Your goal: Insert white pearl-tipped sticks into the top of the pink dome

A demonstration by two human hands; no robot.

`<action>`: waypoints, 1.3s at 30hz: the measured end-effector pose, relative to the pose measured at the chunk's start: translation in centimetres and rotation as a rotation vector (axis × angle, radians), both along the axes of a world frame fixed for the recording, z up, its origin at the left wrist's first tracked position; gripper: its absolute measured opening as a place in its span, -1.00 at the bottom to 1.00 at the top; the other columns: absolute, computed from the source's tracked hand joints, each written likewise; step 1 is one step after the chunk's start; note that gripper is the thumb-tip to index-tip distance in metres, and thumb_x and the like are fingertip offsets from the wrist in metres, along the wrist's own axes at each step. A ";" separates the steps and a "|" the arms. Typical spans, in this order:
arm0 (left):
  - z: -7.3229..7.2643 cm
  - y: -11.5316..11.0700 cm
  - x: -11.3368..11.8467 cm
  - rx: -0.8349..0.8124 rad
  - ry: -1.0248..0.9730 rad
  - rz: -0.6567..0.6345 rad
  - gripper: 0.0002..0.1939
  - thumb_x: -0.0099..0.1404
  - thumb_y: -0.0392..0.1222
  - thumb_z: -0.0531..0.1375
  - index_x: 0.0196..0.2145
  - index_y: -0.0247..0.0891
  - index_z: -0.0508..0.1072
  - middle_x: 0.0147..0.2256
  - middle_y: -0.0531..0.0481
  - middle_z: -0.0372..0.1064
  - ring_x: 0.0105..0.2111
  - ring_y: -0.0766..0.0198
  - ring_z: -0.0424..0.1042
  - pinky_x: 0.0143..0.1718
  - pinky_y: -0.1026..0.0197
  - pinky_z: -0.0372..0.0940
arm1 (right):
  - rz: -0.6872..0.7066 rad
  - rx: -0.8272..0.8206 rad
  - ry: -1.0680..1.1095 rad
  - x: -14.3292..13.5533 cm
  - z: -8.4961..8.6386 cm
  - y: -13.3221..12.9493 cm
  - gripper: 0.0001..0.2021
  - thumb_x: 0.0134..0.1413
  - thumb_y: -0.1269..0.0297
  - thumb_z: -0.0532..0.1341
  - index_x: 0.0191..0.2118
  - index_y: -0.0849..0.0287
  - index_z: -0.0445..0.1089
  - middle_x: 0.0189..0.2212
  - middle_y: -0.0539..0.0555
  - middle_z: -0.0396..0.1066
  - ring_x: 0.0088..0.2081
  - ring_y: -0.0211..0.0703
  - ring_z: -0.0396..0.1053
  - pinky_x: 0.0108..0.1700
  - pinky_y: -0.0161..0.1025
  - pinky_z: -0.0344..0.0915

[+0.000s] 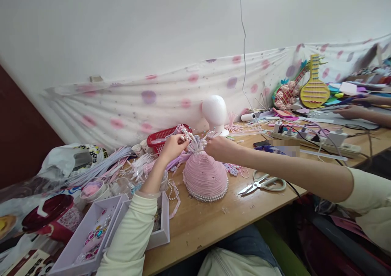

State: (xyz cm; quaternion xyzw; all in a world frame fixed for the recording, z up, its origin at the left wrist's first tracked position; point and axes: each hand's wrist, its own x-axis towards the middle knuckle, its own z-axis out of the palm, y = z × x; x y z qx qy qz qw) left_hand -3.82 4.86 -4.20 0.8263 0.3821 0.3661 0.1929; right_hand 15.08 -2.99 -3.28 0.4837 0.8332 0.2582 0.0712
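Note:
A pink dome-shaped piece, wound in cord-like rows, stands on the wooden table with a row of pearls round its lower edge. From its top rises a spray of white stems and pearl beads. My left hand is at the left of this spray, thumb and fingertips pinched together on a pearl-beaded stem. On the opposite side, my right hand is closed against the spray; its fingertips are turned away, so what they hold is hidden. White-handled scissors lie open to the right of the dome.
Behind the dome are a white foam head and a red basket. Lilac trays of gems and beads stand at left. A power strip with cables lies right. Another person's hand works farther right.

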 end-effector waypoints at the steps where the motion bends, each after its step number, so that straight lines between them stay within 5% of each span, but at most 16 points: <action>1: 0.0 0.0 0.0 -0.002 -0.006 -0.001 -0.85 0.13 -0.16 0.15 -0.50 -0.27 0.42 -0.59 0.03 0.44 -0.58 0.29 0.36 -0.48 0.28 0.21 | -0.026 0.002 0.024 0.2 0.1 -0.1 -0.78 0.04 0.57 0.11 -0.31 0.37 0.52 -0.34 0.35 0.51 -0.32 -0.05 0.46 -0.34 -0.23 0.24; 7: -0.1 0.0 0.3 -0.043 -0.056 -0.043 -0.86 0.16 -0.17 0.13 -0.44 -0.28 0.42 -0.58 0.02 0.44 -0.56 0.27 0.39 -0.44 0.26 0.26 | -0.117 0.024 0.134 1.4 0.8 -0.9 -0.78 0.02 0.52 0.11 -0.30 0.30 0.52 -0.38 0.27 0.51 -0.31 -0.01 0.47 -0.39 -0.25 0.21; 17: -0.4 -0.1 0.8 -0.023 -0.128 -0.049 -0.93 0.19 -0.22 0.14 -0.35 -0.25 0.38 -0.47 0.02 0.49 -0.41 0.21 0.50 -0.28 0.21 0.34 | -0.045 -0.068 0.149 1.3 -1.4 1.0 -0.76 0.00 0.53 0.11 -0.30 0.28 0.53 -0.26 0.29 0.50 -0.34 -0.08 0.47 -0.42 -0.29 0.18; 30: -0.4 -0.5 0.7 0.267 -0.061 0.108 -0.85 0.15 -0.11 0.20 -0.45 -0.22 0.36 -0.46 0.03 0.45 -0.44 0.28 0.45 -0.36 0.30 0.27 | -0.057 -0.090 0.152 1.2 -1.7 0.9 -0.72 -0.07 0.59 0.09 -0.30 0.30 0.53 -0.34 0.27 0.51 -0.35 -0.05 0.48 -0.41 -0.27 0.22; 39: 0.0 -1.0 1.0 0.065 -0.171 0.045 -0.88 0.15 -0.14 0.20 -0.38 -0.21 0.35 -0.40 0.00 0.50 -0.40 0.22 0.50 -0.39 0.28 0.31 | -0.014 -0.122 0.137 1.5 -1.0 1.2 -0.76 0.05 0.52 0.10 -0.26 0.31 0.52 -0.27 0.29 0.52 -0.26 -0.02 0.50 -0.34 -0.26 0.27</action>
